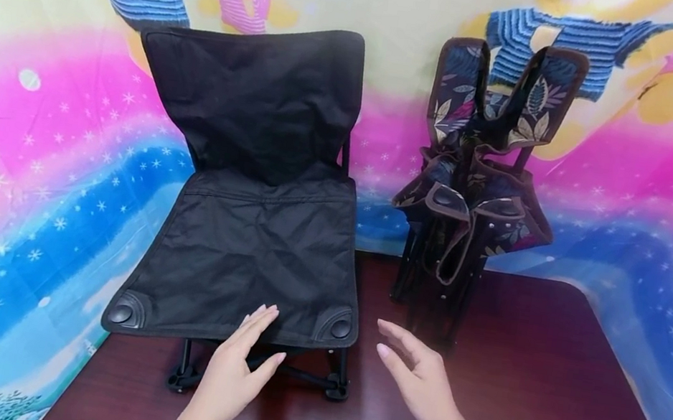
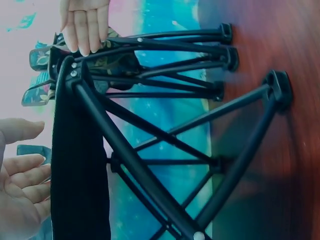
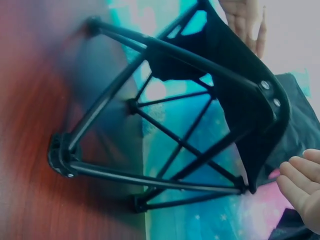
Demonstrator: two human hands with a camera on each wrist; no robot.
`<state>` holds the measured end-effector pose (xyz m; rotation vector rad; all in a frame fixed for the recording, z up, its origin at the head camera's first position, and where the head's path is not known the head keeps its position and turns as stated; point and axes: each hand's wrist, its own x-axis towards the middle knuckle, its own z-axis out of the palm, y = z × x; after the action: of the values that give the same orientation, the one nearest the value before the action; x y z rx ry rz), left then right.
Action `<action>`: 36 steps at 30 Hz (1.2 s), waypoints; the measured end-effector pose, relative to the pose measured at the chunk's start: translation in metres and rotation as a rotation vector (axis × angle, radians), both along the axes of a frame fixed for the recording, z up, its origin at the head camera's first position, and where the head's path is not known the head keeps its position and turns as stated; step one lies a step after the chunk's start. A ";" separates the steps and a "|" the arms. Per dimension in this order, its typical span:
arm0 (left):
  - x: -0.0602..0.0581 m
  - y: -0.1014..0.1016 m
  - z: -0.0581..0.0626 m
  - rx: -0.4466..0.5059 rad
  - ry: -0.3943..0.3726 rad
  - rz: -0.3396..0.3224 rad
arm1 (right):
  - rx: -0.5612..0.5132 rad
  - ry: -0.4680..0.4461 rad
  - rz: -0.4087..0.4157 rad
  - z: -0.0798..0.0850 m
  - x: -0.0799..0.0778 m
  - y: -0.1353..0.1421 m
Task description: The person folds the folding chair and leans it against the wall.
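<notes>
A black folding chair point(image 1: 265, 250) stands unfolded at the left of the table, its backrest upright and its crossed metal legs point(image 2: 150, 130) spread beneath the seat. My left hand point(image 1: 237, 369) hovers at the seat's front edge with fingers extended; whether it touches the fabric I cannot tell. To the right of the seat my right hand point(image 1: 418, 382) is held in the air, fingers loosely straight and holding nothing. Behind that hand, a second folding chair point(image 1: 479, 173) with dark leaf-patterned fabric stands upright, folded together, its legs bunched.
Both chairs stand on a dark red-brown table point(image 1: 532, 384) with a rounded back right corner. A colourful cloth backdrop point(image 1: 46, 145) with bears and snowflakes hangs behind and along the sides, close behind both chairs.
</notes>
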<state>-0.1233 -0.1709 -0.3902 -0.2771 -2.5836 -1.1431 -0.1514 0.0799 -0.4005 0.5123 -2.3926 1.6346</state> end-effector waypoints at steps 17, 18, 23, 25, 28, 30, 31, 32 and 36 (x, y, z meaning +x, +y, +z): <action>0.001 -0.038 -0.012 -0.274 0.221 0.138 | 0.207 0.385 0.046 -0.001 -0.001 -0.016; 0.002 -0.041 -0.012 -0.275 0.225 0.149 | 0.204 0.394 0.058 -0.001 -0.001 -0.017; 0.005 -0.052 -0.012 -0.278 0.196 0.208 | 0.185 0.440 0.110 -0.004 -0.002 -0.022; 0.005 -0.056 -0.011 -0.289 0.185 0.226 | 0.185 0.460 0.127 -0.005 -0.002 -0.024; 0.005 -0.062 -0.010 -0.317 0.157 0.249 | 0.198 0.491 0.137 -0.005 -0.004 -0.024; 0.005 -0.066 -0.009 -0.340 0.139 0.262 | 0.214 0.523 0.135 -0.005 -0.005 -0.024; 0.005 -0.068 -0.008 -0.349 0.132 0.266 | 0.224 0.545 0.134 -0.005 -0.005 -0.025; 0.004 -0.070 -0.008 -0.359 0.125 0.270 | 0.233 0.567 0.136 -0.004 -0.006 -0.025; 0.004 -0.079 -0.006 -0.391 0.120 0.283 | 0.274 0.641 0.141 -0.003 -0.008 -0.025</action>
<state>-0.1194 -0.2498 -0.3959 -0.0562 -2.6149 -0.5068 -0.1592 0.0546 -0.4031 1.0833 -2.1108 0.9683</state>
